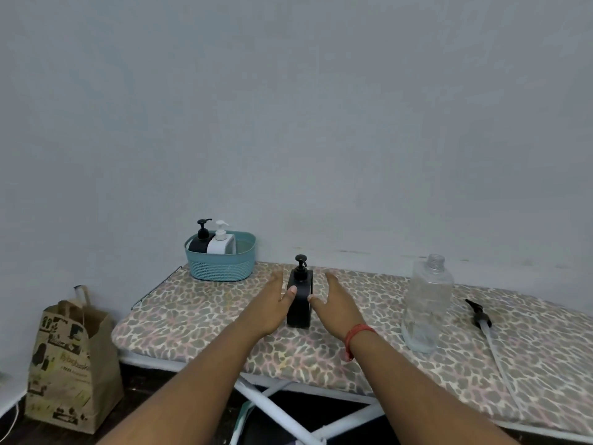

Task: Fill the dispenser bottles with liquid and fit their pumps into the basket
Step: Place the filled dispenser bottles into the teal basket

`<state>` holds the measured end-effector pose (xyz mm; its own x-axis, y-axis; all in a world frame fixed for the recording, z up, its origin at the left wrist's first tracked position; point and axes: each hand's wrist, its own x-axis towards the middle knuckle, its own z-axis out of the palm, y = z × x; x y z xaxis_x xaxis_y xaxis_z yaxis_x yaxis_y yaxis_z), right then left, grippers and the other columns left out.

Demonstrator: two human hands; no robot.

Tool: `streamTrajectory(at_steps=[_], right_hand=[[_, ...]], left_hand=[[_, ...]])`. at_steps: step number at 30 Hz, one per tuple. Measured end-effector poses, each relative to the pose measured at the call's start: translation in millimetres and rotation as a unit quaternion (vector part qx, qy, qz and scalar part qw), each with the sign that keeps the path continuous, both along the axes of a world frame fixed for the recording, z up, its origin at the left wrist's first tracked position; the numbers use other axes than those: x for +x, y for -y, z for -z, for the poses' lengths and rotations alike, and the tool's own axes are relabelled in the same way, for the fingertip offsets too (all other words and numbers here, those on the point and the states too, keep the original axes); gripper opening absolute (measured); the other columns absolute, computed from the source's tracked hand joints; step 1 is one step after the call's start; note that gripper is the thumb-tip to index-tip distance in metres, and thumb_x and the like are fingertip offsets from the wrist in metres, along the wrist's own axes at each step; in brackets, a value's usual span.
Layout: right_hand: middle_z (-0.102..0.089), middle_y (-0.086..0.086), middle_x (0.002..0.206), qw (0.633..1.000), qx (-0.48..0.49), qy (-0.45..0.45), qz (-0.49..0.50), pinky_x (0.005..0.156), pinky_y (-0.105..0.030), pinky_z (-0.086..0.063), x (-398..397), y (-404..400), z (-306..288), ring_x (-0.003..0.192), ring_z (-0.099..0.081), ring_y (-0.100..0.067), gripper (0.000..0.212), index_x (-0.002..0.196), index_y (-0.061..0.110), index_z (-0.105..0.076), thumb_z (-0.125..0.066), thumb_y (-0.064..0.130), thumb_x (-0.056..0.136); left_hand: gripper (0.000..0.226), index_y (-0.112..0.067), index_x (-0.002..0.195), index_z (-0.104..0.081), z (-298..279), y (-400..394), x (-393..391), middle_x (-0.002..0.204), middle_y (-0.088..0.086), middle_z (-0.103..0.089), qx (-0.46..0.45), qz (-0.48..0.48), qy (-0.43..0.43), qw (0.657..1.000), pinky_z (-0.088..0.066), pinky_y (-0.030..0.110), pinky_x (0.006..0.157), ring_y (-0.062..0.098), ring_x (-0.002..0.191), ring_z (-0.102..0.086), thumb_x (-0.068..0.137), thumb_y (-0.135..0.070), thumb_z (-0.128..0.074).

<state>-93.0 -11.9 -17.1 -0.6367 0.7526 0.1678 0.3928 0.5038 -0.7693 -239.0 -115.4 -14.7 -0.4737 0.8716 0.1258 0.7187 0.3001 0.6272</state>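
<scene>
- A brown paper bag (72, 364) with dark print stands on the floor at the lower left, beside the surface (192, 319), which wears a leopard-spot cover and rests on white crossed legs.
- Both forearms reach forward over the near edge; the right wrist carries a red thread band (356, 337).
- The left hand (272, 303) has its grip spread, fingers straight, the thumb tip touching the left side of the black dispenser bottle (299, 300).
- The right hand (337, 303) likewise has a spread grip, fingers straight, with the thumb tip at the bottle's right edge; whether it truly touches is hard to tell.
- That black bottle stands upright between the two hands near the middle of the surface, its black pump fitted on top.
- To the right, well apart, a clear plastic bottle (425, 303) stands upright with its threaded neck uncapped.
- Further right a loose black pump head (479, 314) lies flat on the cover, its pale tube running toward the near edge.
- At the far left corner against the wall sits a teal basket (221, 266), holding a black dispenser (199, 240) and a white dispenser (219, 242) side by side, both upright with pumps on.
</scene>
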Motion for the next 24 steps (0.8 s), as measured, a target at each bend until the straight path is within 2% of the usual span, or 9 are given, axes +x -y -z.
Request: streamTrajectory(at_steps=[3, 5, 7, 9, 12, 17, 20, 22, 24], right_hand=[[-0.048, -0.003, 0.15, 0.997, -0.052, -0.039, -0.03, 0.091, -0.022, -0.039, -14, 0, 11, 0.116, -0.052, -0.012, 0.055, 0.152, 0.024, -0.03, -0.052, 0.029, 0.102], [-0.056, 0.001, 0.141, 0.995, -0.065, -0.064, -0.042, 0.08, -0.014, -0.038, -27, 4, 17, 0.104, -0.053, -0.007, 0.048, 0.15, 0.032, -0.034, -0.048, 0.028, 0.104], [-0.063, 0.004, 0.131, 0.994, -0.056, -0.094, -0.026, 0.072, -0.009, -0.039, -37, 9, 21, 0.095, -0.057, -0.006, 0.046, 0.147, 0.037, -0.037, -0.047, 0.026, 0.104], [-0.065, 0.009, 0.123, 0.991, -0.039, -0.126, -0.013, 0.072, -0.01, -0.041, -44, 15, 21, 0.093, -0.06, -0.004, 0.046, 0.146, 0.04, -0.037, -0.045, 0.023, 0.103], [-0.063, 0.013, 0.122, 0.985, -0.007, -0.171, -0.018, 0.081, -0.016, -0.045, -59, 19, 5, 0.104, -0.062, -0.007, 0.049, 0.147, 0.042, -0.036, -0.045, 0.022, 0.103], [-0.063, 0.014, 0.121, 0.976, 0.023, -0.213, -0.038, 0.076, -0.007, -0.041, -110, 11, -44, 0.099, -0.061, -0.002, 0.059, 0.153, 0.042, -0.02, -0.047, 0.024, 0.104], [-0.062, 0.012, 0.122, 0.974, 0.022, -0.215, -0.06, 0.073, -0.002, -0.041, -146, 0, -68, 0.097, -0.06, 0.0, 0.07, 0.156, 0.044, -0.007, -0.048, 0.022, 0.103], [-0.063, 0.01, 0.123, 0.973, 0.024, -0.216, -0.074, 0.075, -0.002, -0.044, -170, -4, -79, 0.096, -0.061, 0.001, 0.073, 0.156, 0.045, -0.009, -0.049, 0.016, 0.101], [-0.064, 0.005, 0.127, 0.974, 0.026, -0.21, -0.084, 0.081, -0.007, -0.048, -192, -8, -82, 0.101, -0.062, -0.006, 0.073, 0.156, 0.043, -0.016, -0.05, 0.011, 0.1]], left_hand=[[0.055, -0.039, 0.156, -0.02, 8, -8, 3, 0.161, -0.003, -0.033, 0.044, 0.014, 0.122, 0.991, -0.032, 0.027, 0.106, 0.019, 0.145, -0.037, 0.105, -0.051, -0.035], [0.043, -0.047, 0.149, -0.031, 11, -15, 5, 0.151, -0.005, -0.048, 0.091, 0.02, 0.148, 0.985, -0.036, 0.024, 0.097, 0.011, 0.13, -0.048, 0.107, -0.043, -0.038], [0.043, -0.042, 0.148, -0.038, 14, -19, 7, 0.14, -0.004, -0.058, 0.125, 0.009, 0.13, 0.984, -0.042, 0.028, 0.099, 0.01, 0.122, -0.054, 0.107, -0.035, -0.042], [0.044, -0.038, 0.149, -0.04, 14, -21, 5, 0.129, -0.005, -0.065, 0.154, -0.012, 0.09, 0.984, -0.048, 0.034, 0.098, 0.014, 0.116, -0.061, 0.106, -0.031, -0.043], [0.045, -0.035, 0.149, -0.041, -1, -21, -5, 0.121, -0.005, -0.068, 0.214, -0.037, 0.045, 0.975, -0.052, 0.036, 0.093, 0.013, 0.106, -0.064, 0.105, -0.03, -0.044], [0.047, -0.035, 0.151, -0.037, -47, -28, -50, 0.114, -0.007, -0.068, 0.279, -0.061, -0.022, 0.958, -0.051, 0.033, 0.084, 0.012, 0.098, -0.063, 0.104, -0.031, -0.042], [0.05, -0.035, 0.152, -0.034, -76, -31, -91, 0.124, -0.001, -0.068, 0.276, -0.056, -0.073, 0.957, -0.049, 0.032, 0.084, 0.014, 0.104, -0.063, 0.103, -0.028, -0.043], [0.053, -0.033, 0.155, -0.032, -89, -35, -120, 0.128, 0.002, -0.067, 0.254, -0.054, -0.094, 0.961, -0.05, 0.034, 0.086, 0.018, 0.109, -0.063, 0.103, -0.026, -0.043], [0.053, -0.031, 0.155, -0.032, -93, -37, -145, 0.128, 0.004, -0.066, 0.236, -0.056, -0.088, 0.966, -0.051, 0.041, 0.093, 0.021, 0.112, -0.063, 0.104, -0.025, -0.044]])
